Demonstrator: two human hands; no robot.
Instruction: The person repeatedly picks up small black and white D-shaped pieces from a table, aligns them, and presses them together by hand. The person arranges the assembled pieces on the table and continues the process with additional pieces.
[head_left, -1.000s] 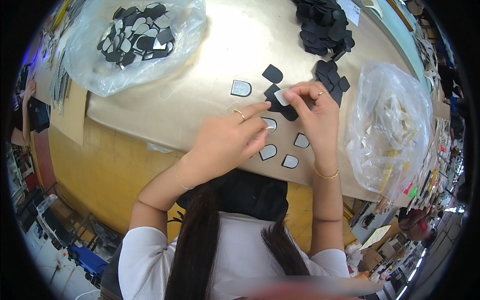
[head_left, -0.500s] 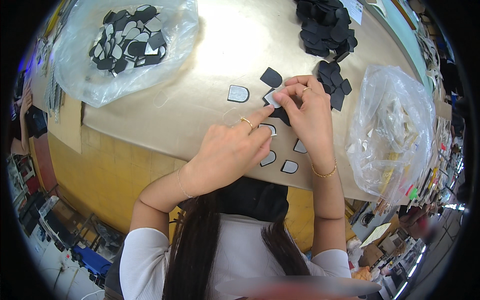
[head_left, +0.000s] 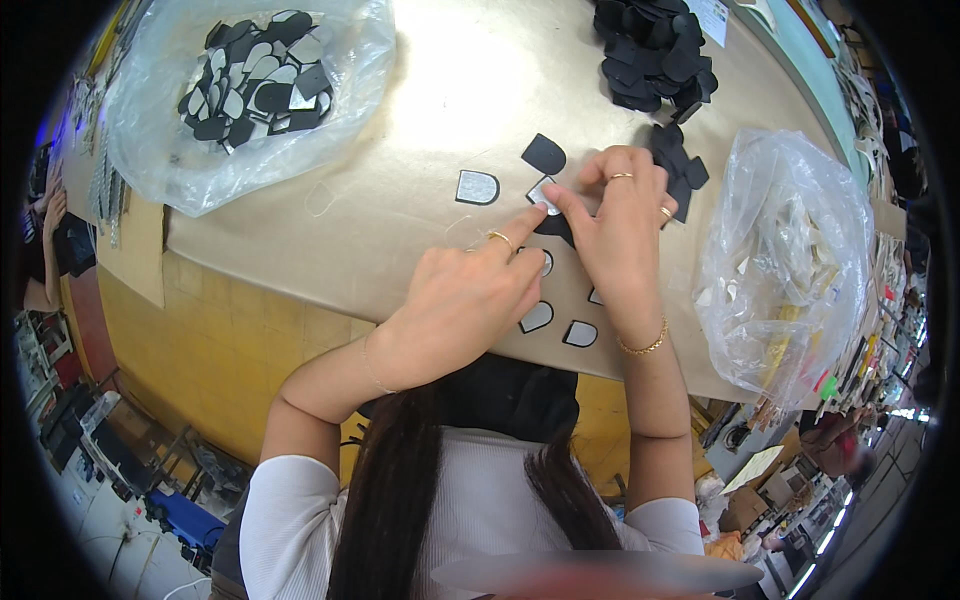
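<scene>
1. While the left hand point(head_left: 470, 290) sets its extended index fingertip at the lower edge of the centre piece point(head_left: 541, 196), the right hand point(head_left: 620, 225) places its thumb tip on the same piece, from the right.
2. Centre piece: located on the table point(head_left: 330, 240), in front of the person, white face up with a dark border. It is partly covered by the fingertips.
3. Right grip: thumb parted from the bent fingers; the thumb bears on the piece and does not pinch it.
4. Left grip: index finger straight, remaining fingers curled under. Whether these enclose anything cannot be told.
5. Dark piece point(head_left: 557, 228): just below the centre piece, partly hidden by the right hand. Whether the two overlap cannot be told.
6. Black piece point(head_left: 543, 153): lies flat, just above the centre piece.
7. Left piece point(head_left: 477, 187): white-faced, dark-edged, apart from both hands.
8. Lower pieces point(head_left: 580, 334): white-faced, spread near the table edge; some are partly hidden by the hands.
9. Small heap point(head_left: 682, 172): black pieces, just beyond the right hand. Large heap point(head_left: 655, 60): farther back.
10. Left bag point(head_left: 150, 130): clear, opened around mixed black and white pieces. Right bag point(head_left: 735, 300): clear, crumpled, right of the right hand.
</scene>
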